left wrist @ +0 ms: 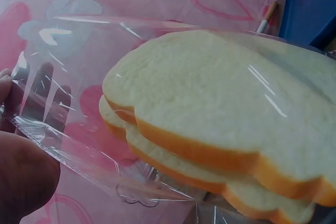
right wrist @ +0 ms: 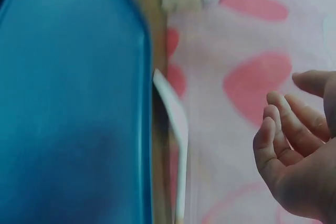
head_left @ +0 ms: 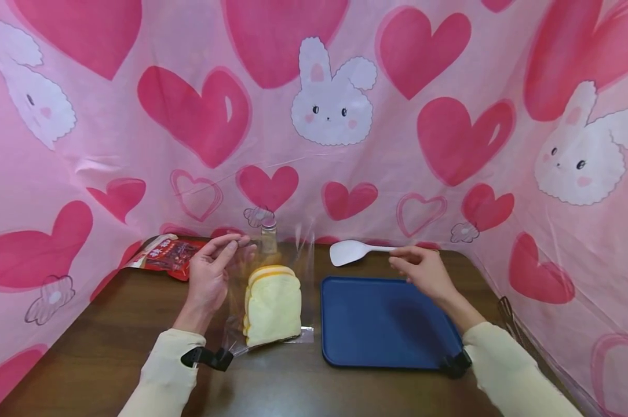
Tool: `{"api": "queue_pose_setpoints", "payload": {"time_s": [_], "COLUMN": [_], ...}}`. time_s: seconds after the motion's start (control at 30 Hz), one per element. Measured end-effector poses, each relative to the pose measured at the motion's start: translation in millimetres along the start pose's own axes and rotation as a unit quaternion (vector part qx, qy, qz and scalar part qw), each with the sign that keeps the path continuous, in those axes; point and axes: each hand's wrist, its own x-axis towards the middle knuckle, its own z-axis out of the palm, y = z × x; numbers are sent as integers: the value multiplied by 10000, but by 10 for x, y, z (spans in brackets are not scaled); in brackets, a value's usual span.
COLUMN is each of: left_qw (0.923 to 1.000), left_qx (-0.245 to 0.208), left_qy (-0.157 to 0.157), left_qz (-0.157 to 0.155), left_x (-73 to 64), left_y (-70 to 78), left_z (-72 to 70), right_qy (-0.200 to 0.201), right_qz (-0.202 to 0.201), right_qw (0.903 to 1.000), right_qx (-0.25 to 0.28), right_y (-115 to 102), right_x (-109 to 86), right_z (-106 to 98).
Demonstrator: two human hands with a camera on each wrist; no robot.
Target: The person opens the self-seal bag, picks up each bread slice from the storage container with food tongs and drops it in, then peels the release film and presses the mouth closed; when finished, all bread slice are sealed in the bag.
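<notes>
My left hand (head_left: 208, 279) pinches the upper left edge of a clear plastic bag (left wrist: 84, 145) between thumb and fingers. Inside the bag are slices of white bread (head_left: 274, 307) with orange-brown crusts, stacked and overlapping. The bag hangs over the left middle of the table, left of a blue tray (head_left: 371, 324). My right hand (head_left: 424, 273) hovers above the tray's far right part, its fingers loosely bent and nothing between them. Close to those fingertips in the head view is the handle end of a white spatula (head_left: 347, 253), which lies behind the tray.
A red food packet (head_left: 170, 255) lies at the back left of the brown table (head_left: 272, 382). Behind the bag stands a small glass jar (head_left: 269, 234). A wire whisk (head_left: 508, 313) is at the right edge. Pink cloth with hearts and rabbits encloses the back and sides.
</notes>
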Motion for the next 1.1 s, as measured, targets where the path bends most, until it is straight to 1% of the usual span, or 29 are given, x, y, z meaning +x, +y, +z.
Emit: {"api": "queue_pose_setpoints", "payload": {"time_s": [0.03,0.13,0.27,0.33,0.43,0.5,0.6,0.7,0.8,1.0,1.1], "left_qw": [10000,10000,10000,9999,9999,9999,9998,9998,9998,9989,9985], "left_qx": [-12,8,35,30,30,52,69,17,66,418,490], "left_qy": [1,18,-18,-77,-140,-150,-152,-166,-164,-231,-217], "left_qz": [4,35,91,89,64,40,50,94,119,-31,-80], "left_x": [-1,-11,-32,-37,-39,-38,-29,-18,-7,-1,-7], "left_y": [-2,0,-1,-7,-10,-3,20,51,92,145,151], "left_z": [4,17,26,31,40,44,38,25,11,-13,-31], "right_qy": [-54,-359,-839,-973,-1069,-1097,-1021,-804,-656,-679,-690], "right_qz": [-31,-182,-229,-190,-144,-192,-215,-184,-267,-458,-488], "right_qw": [9996,9964,9873,9830,9787,9776,9785,9795,9786,9747,9748], "right_qx": [263,745,1332,1548,1744,1786,1779,1838,1934,2081,2066], "right_y": [-59,-220,-412,-481,-546,-580,-621,-650,-662,-661,-666], "right_x": [44,179,344,400,446,452,449,429,403,359,338], "right_z": [98,408,792,930,1066,1118,1154,1138,1098,1064,1069]}}
